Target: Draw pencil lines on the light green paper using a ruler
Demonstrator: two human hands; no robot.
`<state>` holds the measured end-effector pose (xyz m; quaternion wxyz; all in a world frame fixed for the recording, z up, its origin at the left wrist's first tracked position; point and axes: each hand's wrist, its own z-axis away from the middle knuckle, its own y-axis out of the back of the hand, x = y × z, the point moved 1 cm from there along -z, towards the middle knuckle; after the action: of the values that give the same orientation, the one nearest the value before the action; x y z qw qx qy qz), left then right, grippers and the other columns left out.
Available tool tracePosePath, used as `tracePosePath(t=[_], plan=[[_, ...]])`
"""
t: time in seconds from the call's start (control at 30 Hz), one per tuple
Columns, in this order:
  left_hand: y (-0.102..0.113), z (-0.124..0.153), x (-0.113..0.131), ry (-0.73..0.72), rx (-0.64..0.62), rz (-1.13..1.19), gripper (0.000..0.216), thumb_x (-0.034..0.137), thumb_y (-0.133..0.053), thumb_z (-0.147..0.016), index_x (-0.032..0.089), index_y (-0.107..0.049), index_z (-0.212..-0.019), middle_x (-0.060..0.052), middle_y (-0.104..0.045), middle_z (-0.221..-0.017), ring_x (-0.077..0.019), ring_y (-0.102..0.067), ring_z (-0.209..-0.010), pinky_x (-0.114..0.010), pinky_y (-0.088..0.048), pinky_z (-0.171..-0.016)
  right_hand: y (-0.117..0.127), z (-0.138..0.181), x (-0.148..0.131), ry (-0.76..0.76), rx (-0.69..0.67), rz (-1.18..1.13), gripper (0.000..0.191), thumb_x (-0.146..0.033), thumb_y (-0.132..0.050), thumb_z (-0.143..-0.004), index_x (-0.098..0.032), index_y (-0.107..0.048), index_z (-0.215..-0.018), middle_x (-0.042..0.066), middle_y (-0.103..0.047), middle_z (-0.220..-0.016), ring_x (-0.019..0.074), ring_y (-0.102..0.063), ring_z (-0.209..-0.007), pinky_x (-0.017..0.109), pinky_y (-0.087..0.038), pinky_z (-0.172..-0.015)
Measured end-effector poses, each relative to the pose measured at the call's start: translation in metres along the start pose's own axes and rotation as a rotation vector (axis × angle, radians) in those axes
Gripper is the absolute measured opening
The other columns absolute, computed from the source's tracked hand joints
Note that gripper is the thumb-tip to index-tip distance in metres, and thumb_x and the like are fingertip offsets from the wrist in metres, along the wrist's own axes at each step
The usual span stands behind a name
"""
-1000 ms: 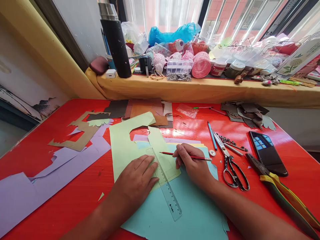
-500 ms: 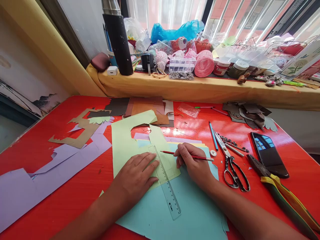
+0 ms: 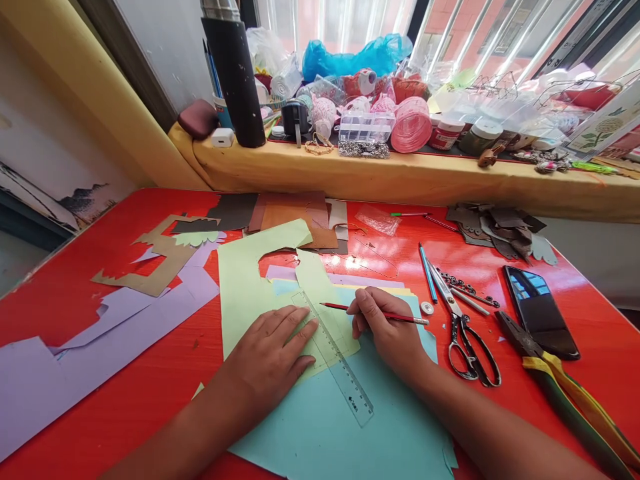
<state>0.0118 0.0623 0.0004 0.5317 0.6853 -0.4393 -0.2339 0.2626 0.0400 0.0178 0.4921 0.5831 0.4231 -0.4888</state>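
My left hand (image 3: 275, 343) lies flat with its fingers stretched out, the fingertips resting on a clear ruler (image 3: 343, 370) and on the pale green paper (image 3: 239, 287) beneath it. A curved piece is cut out of that green sheet, and faint pencil lines show near the ruler. Under it lies light blue paper (image 3: 320, 440). My right hand (image 3: 383, 327) is closed round a red pencil (image 3: 403, 317), whose point hangs near the ruler's right edge. I cannot tell whether the point touches the paper.
To the right are scissors (image 3: 463, 347), a blue pen (image 3: 428, 273), yellow-green pliers (image 3: 565, 380) and a phone (image 3: 540, 310). Purple paper scraps (image 3: 125, 353) spread leftward. Brown sheets (image 3: 285, 213) and dark scraps (image 3: 500, 227) lie at the back, below a crowded sill (image 3: 280, 167).
The ruler's near end has swung to the right, so it lies at a greater slant. My left hand stays on it. The pencil in my right hand has barely moved.
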Motion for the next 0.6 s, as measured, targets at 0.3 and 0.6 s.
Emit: tracePosePath(t=[0.3,0.6], plan=[[-0.0018,-0.001,0.0012,-0.022,0.0,-0.062,0.04,0.033,-0.048,-0.118,0.016,-0.065,-0.149,-0.016,-0.07,-0.151,-0.0354,-0.068,-0.135,-0.054,-0.06,-0.108,0.0001,0.0002,0.0017,-0.012,-0.009,0.005,0.061,-0.075,-0.061,-0.104,-0.022,-0.073,-0.077,-0.001,-0.061,-0.056,0.0181,-0.062,-0.052,0.032,-0.045,-0.055],[0.0,-0.0014,0.0013,-0.028,-0.008,-0.067,0.039,0.033,-0.048,-0.118,0.016,-0.064,-0.149,-0.016,-0.07,-0.151,-0.0347,-0.068,-0.135,-0.053,-0.061,-0.108,-0.0011,0.0008,0.001,-0.022,-0.017,0.001,0.059,-0.072,-0.061,-0.105,-0.022,-0.073,-0.077,-0.001,-0.061,-0.055,0.0182,-0.061,-0.051,0.033,-0.044,-0.055]])
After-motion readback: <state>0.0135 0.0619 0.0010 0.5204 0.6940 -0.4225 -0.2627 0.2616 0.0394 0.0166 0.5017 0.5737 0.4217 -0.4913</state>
